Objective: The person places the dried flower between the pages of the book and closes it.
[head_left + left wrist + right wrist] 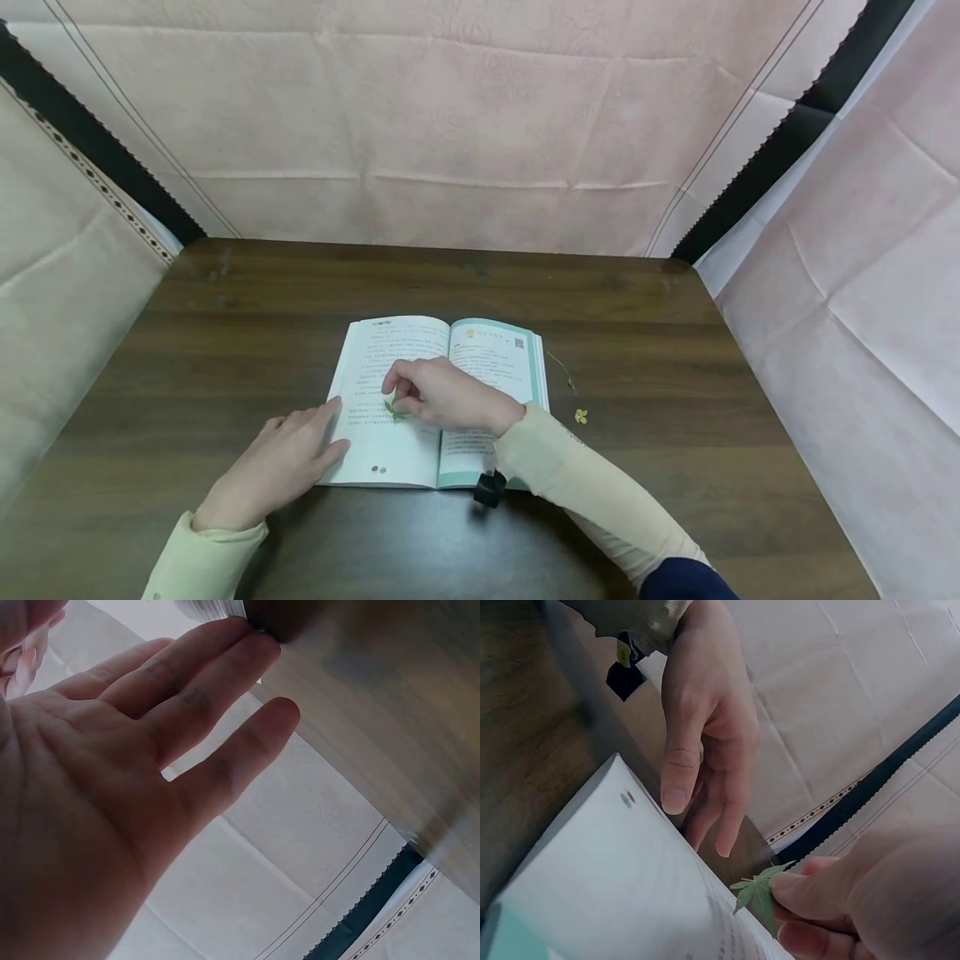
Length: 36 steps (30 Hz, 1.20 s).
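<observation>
An open book (386,462) lies on the wooden table, with printed text on both pages and a teal border on the right one. Above the left page, my right hand (457,396) pinches a small green leaf (759,894) between thumb and fingertips. The leaf has several pointed lobes and, in the head view, overlaps the lines of text. My left hand (277,458) rests at the book's left edge, its fingers extended and thumb over the page margin. In the left wrist view, that hand's palm and straight fingers (217,682) show beside the page edges.
Right of the book, a small yellow flower-like piece (581,416) lies on the table (637,333), with a thin strand (562,367) near it. Pale patterned cloth (450,125) with dark bands surrounds the table. A small black device (489,489) hangs at my right wrist.
</observation>
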Motion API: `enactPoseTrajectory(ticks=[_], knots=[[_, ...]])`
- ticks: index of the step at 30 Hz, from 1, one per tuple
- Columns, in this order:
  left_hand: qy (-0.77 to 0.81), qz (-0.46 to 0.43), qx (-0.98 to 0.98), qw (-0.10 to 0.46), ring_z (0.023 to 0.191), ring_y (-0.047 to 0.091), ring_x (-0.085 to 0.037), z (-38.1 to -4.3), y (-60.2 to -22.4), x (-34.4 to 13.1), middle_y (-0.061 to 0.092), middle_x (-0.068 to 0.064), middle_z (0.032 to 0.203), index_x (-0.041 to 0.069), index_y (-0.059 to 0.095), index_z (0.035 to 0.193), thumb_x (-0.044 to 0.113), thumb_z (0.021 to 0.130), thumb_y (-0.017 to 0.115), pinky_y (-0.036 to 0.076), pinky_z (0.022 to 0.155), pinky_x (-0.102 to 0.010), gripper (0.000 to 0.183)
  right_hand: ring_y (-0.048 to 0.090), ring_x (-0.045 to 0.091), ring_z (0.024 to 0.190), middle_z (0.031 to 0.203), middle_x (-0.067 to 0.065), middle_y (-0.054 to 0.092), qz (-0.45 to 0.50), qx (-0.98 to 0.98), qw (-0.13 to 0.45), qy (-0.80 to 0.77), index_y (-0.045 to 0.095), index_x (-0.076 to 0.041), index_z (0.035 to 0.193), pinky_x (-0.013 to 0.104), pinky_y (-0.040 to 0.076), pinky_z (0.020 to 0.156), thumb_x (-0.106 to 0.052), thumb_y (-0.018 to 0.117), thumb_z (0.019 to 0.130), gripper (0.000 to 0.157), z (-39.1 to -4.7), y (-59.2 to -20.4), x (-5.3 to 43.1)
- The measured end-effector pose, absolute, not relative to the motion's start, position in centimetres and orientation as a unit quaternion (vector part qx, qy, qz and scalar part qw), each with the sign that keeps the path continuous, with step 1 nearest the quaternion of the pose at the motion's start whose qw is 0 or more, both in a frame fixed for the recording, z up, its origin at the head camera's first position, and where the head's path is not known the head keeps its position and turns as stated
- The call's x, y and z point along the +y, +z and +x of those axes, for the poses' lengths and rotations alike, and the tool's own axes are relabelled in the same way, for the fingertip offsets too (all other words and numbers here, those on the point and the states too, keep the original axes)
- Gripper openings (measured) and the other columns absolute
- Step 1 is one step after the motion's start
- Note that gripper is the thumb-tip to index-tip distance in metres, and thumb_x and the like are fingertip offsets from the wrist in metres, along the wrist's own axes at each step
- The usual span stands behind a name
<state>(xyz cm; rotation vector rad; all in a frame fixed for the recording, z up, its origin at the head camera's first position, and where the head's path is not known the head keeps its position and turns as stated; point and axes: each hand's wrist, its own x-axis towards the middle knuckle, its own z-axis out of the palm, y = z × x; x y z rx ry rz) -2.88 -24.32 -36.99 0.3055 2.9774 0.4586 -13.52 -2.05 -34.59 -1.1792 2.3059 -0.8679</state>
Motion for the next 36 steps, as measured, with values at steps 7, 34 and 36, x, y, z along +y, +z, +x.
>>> enactPoseTrajectory(ticks=[7,34,36], knots=[[0.15,0.104,0.982,0.048,0.11,0.059,-0.042,-2.7,-37.1,-24.4,0.061,-0.027,0.122,-0.009,0.05,0.132,0.028,0.091,0.065,0.043,0.087,-0.063,0.058,0.054,0.006,0.073,0.084,-0.012,0.061,-0.438,0.828,0.198,-0.288,0.063,-0.014,0.109,0.016,0.047,0.068,-0.011,0.067,0.092,0.018,-13.3,-34.9,-2.7],[0.146,0.088,0.984,0.059,0.114,0.056,-0.043,-2.5,-37.2,-24.1,0.058,-0.028,0.127,-0.009,0.049,0.135,0.03,0.091,0.065,0.041,0.089,-0.063,0.06,0.049,0.008,0.101,0.108,-0.01,0.061,-0.448,0.861,0.123,-0.205,0.066,-0.019,0.113,0.034,0.039,0.094,-0.015,0.07,0.09,0.023,-13.1,-35.4,-2.9],[0.145,0.087,0.984,0.062,0.115,0.056,-0.043,-2.6,-37.2,-24.1,0.057,-0.028,0.128,-0.008,0.049,0.135,0.03,0.091,0.065,0.04,0.09,-0.064,0.06,0.049,0.009,0.103,0.109,-0.01,0.06,-0.448,0.863,0.118,-0.201,0.067,-0.02,0.113,0.035,0.039,0.095,-0.015,0.071,0.09,0.024,-13.1,-35.4,-2.8]])
